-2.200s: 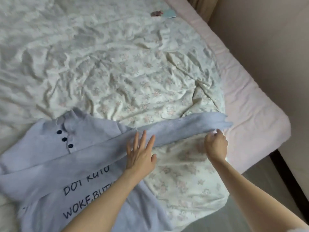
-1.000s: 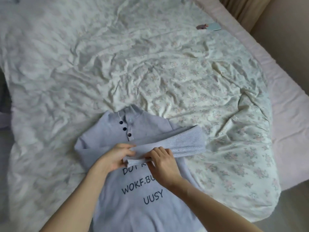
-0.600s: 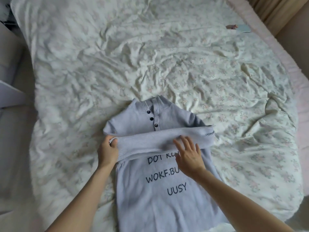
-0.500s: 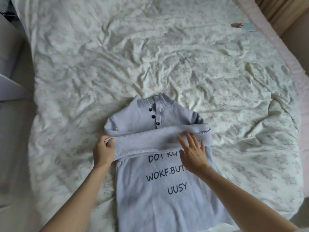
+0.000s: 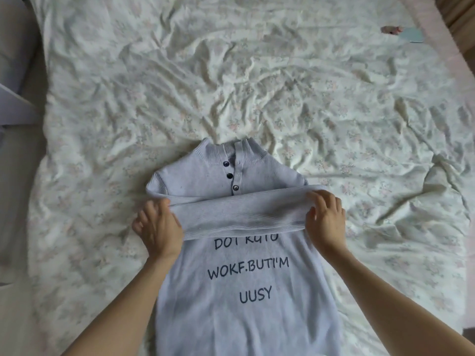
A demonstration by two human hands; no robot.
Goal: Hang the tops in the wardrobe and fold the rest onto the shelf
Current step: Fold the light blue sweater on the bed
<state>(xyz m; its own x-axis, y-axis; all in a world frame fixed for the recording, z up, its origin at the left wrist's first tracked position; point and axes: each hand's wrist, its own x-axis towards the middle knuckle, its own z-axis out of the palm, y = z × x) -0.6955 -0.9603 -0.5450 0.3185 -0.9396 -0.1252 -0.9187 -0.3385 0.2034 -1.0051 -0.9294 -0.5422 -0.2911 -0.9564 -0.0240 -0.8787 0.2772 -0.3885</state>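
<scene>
While both forearms are reaching in from the near edge of the bed, the scene is reading like this:

Sweater (image 5: 246, 317): a pale lilac knit top is lying face up and flat near the bed's near edge, collar pointing away, dark print reading "WOKF.BUTI'M" and "UUSY" showing.
Folded sleeves (image 5: 239, 214): a ribbed band is lying across the chest, just under the three dark buttons (image 5: 230, 176).
Left hand (image 5: 158, 227): it is gripping the band's left end, fingers curled round the fabric.
Right hand (image 5: 325, 219): it is pinching the band's right end, fingers bent over the edge.
Bedsheet (image 5: 257, 86): creased, cream, with faint flowers, it is spreading beyond the collar.
Small pale blue item (image 5: 411, 35): it is lying at the far right corner, too small to identify.
</scene>
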